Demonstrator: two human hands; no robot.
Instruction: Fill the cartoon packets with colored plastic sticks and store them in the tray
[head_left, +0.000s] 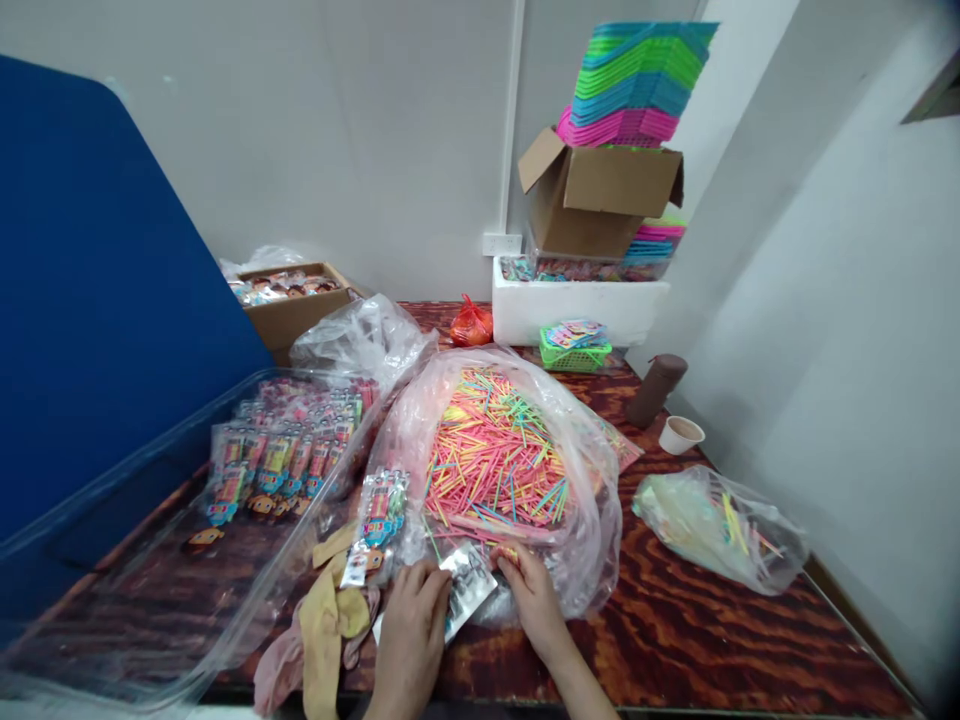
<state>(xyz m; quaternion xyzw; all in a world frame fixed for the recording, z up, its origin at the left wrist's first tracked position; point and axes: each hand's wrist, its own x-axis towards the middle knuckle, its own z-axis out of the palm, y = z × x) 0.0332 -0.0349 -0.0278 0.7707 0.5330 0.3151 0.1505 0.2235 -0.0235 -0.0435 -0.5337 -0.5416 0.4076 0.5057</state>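
My left hand is closed on the edge of a silver foil pouch, which lies tilted at the table's front. Just right of the pouch, my right hand has its fingertips pinched together on what look like short pink and yellow sticks, mostly hidden by the fingers. Beyond both hands, a large clear plastic bag lies open around a heap of thin coloured sticks, mostly pink with some yellow, green and blue. A filled printed packet rests left of the heap, beside my left hand.
At left, a clear-walled bin holds several filled packets. Yellow and pink finger cots or gloves lie at the front. Rightward are a bag of sticks, a paper cup and a brown bottle. A foam box stands behind.
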